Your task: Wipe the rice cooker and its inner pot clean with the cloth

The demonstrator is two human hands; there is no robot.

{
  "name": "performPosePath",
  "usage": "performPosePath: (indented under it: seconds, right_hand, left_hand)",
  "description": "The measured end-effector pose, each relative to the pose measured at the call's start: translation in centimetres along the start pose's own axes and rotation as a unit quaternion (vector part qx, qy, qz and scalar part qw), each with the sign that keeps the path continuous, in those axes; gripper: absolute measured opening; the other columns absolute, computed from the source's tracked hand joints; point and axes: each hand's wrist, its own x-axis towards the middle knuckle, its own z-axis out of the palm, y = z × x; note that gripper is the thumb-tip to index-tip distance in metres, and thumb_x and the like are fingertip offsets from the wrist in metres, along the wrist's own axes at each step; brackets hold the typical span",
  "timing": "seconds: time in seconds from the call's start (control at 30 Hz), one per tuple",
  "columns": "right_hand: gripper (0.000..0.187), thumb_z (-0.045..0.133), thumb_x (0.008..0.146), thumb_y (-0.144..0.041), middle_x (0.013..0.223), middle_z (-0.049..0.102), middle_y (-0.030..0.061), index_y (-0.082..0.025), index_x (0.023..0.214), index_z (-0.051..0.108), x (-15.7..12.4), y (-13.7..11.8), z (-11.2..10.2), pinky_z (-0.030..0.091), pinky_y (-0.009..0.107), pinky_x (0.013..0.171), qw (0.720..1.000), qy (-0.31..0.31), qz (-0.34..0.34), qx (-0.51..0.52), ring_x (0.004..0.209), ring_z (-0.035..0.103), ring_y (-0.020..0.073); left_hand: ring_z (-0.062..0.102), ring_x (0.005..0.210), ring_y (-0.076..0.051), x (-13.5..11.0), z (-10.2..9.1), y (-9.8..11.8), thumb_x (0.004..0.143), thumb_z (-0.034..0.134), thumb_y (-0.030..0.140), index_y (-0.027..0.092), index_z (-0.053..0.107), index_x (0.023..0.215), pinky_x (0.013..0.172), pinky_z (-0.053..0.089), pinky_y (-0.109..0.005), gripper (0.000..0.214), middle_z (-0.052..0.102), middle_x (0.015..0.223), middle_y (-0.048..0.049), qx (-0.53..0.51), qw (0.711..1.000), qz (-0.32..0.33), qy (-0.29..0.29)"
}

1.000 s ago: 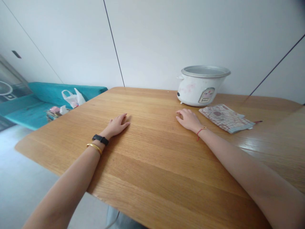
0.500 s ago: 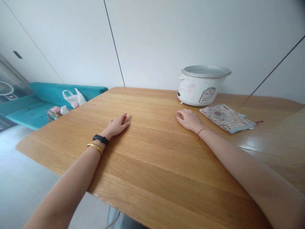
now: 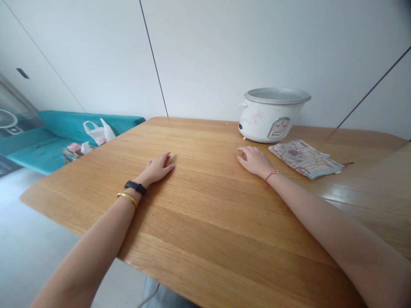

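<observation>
My left hand [image 3: 158, 168] rests on the wooden table [image 3: 199, 201], fingers loosely apart and holding nothing. A black wristband [image 3: 135, 187] and a gold bangle [image 3: 127, 199] are on that wrist. Further right, my right hand [image 3: 253, 161] also lies on the tabletop, open, with a thin red bracelet [image 3: 271, 176] at the wrist. Just beyond it stands a white rice cooker [image 3: 263, 121] with no lid on, its inside mostly hidden from this angle. Beside the right hand, apart from it, lies a folded patterned cloth [image 3: 303, 158].
Behind the table rises a white panelled wall [image 3: 205, 55] with dark seams. To the left is a teal sofa [image 3: 28, 143] bearing a white plastic bag [image 3: 99, 132] and some small items. A fan [image 3: 7, 119] shows partly at the left edge.
</observation>
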Motion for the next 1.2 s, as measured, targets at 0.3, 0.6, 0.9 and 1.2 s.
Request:
performPosePath:
  seconds: [0.3,0.6,0.9,1.2]
  right_hand:
    - [0.029,0.051,0.1,-0.033,0.123,0.071,0.0113,-0.022,0.113,0.074,0.08,-0.1,-0.25,0.048,0.044,0.099,1.0,-0.018,-0.004,-0.007,0.116,0.061,0.0303]
    - [0.036,0.051,0.098,-0.034,0.127,0.069,0.0137,-0.02,0.127,0.068,-0.03,-0.15,-0.17,0.048,0.046,0.097,1.0,-0.009,0.002,-0.006,0.118,0.059,0.032]
    - [0.031,0.05,0.099,-0.034,0.123,0.07,0.012,-0.022,0.115,0.074,0.1,-0.02,-0.16,0.047,0.044,0.099,1.0,-0.018,-0.003,-0.004,0.116,0.059,0.0299]
    - [0.039,0.051,0.098,-0.034,0.126,0.069,0.0142,-0.019,0.131,0.067,0.01,-0.06,-0.1,0.048,0.046,0.098,1.0,-0.007,-0.001,-0.007,0.117,0.06,0.0319]
  left_hand:
    - [0.045,0.149,-0.031,0.12,0.11,-0.24,0.094,0.049,0.055,0.021,0.029,0.162,0.123,0.03,-0.056,0.079,0.052,0.158,-0.0151,-0.01,1.0,0.003,0.005]
    - [0.043,0.15,-0.033,-0.08,-0.24,0.15,0.096,0.045,0.055,0.021,0.044,0.155,0.123,0.028,-0.059,0.069,0.049,0.16,-0.0151,0.011,1.0,0.005,-0.01]
    - [0.044,0.149,-0.032,-0.14,-0.2,0.25,0.096,0.047,0.054,0.021,0.033,0.161,0.123,0.027,-0.059,0.074,0.05,0.159,-0.0156,0.004,1.0,-0.008,-0.006]
    - [0.041,0.15,-0.032,-0.11,-0.26,0.25,0.097,0.044,0.055,0.021,0.047,0.153,0.123,0.028,-0.059,0.065,0.047,0.162,-0.0142,0.028,1.0,-0.001,-0.013]
